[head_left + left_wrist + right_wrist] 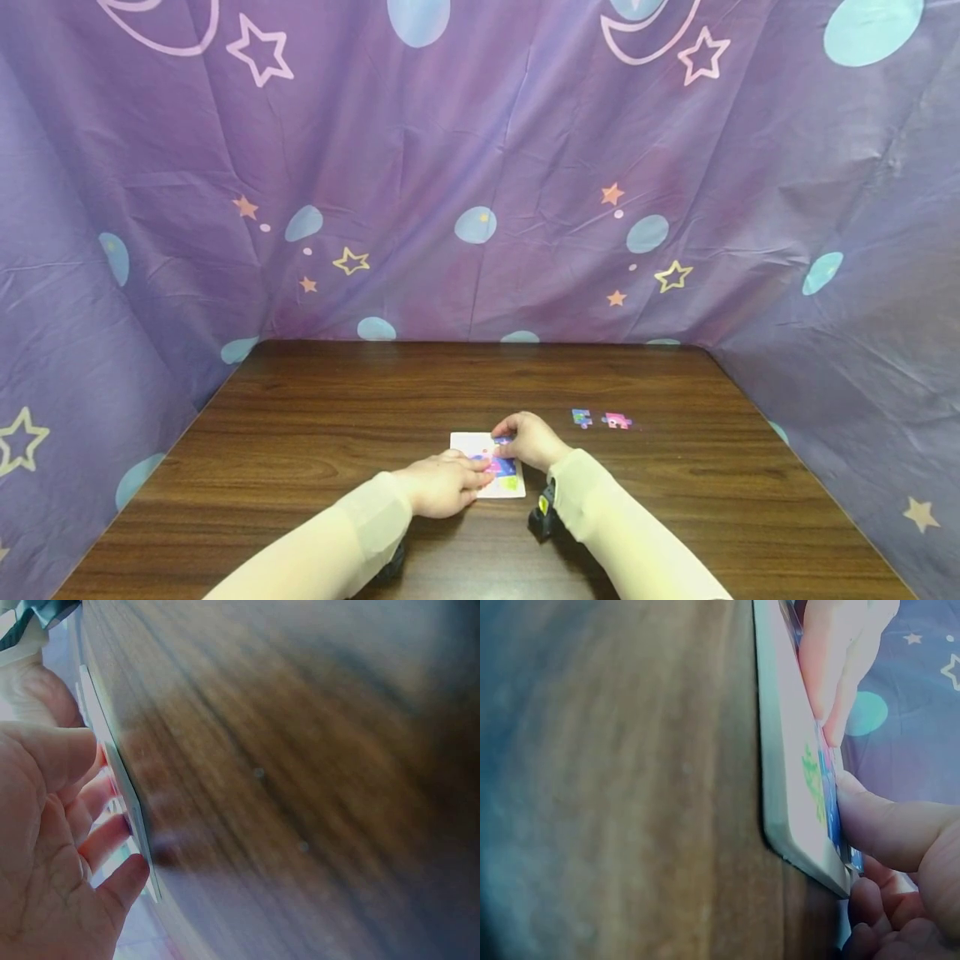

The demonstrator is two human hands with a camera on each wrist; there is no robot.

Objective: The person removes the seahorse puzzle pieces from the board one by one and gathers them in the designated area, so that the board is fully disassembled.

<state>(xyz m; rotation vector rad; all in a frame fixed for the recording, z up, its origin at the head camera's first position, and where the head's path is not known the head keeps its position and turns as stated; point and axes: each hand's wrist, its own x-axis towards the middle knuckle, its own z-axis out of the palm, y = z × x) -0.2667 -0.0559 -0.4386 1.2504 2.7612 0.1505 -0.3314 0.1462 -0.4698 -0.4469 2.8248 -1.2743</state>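
Note:
A small white puzzle board (465,440) lies on the table, with blue and pink puzzle pieces (504,468) on its surface. My left hand (442,485) rests its extended fingers on the board's left part, partly covering the pieces. At the upper right corner, my right hand (531,442) pinches a blue puzzle piece (857,861) between thumb and curled fingers, against the board's edge. Much of that piece is hidden by the fingers. In the left wrist view, the left fingertips (133,871) touch the board, which is seen edge-on.
Two loose pieces, one blue and green (581,418) and one pink (617,421), lie on the brown wooden table (337,400) to the right, beyond the right hand. A purple patterned cloth (480,150) hangs behind the table and along both sides.

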